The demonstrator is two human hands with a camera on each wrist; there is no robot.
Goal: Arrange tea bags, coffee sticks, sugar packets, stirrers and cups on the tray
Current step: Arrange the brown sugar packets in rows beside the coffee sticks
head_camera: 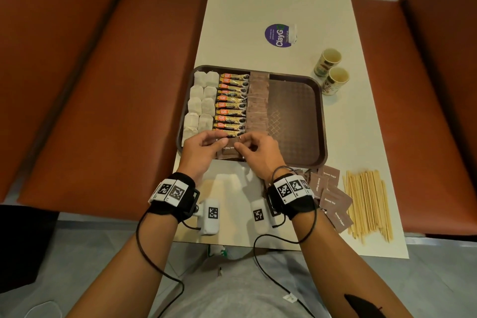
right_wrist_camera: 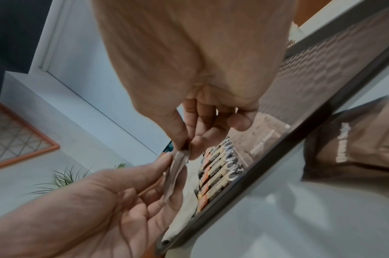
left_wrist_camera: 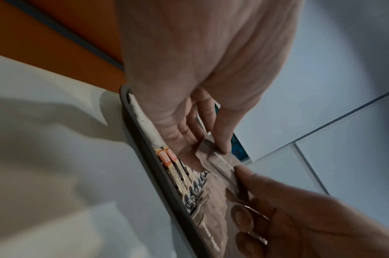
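Both hands meet over the near edge of the tray (head_camera: 321,121), each pinching the same brown sugar packet (head_camera: 229,149). The left hand (head_camera: 204,148) holds it between thumb and fingers at one end, and the right hand (head_camera: 258,153) nips the other end between thumb and forefinger. In the tray, tea bags (head_camera: 200,103) fill the left side, coffee sticks (head_camera: 232,102) lie in a column beside them, and sugar packets (head_camera: 258,103) form the next column; the tray's right part shows bare. Beyond the tray's far right corner stand two cups (head_camera: 331,71). Near the tray's near right corner lie loose sugar packets (head_camera: 331,196), with stirrers (head_camera: 367,204) just beside them.
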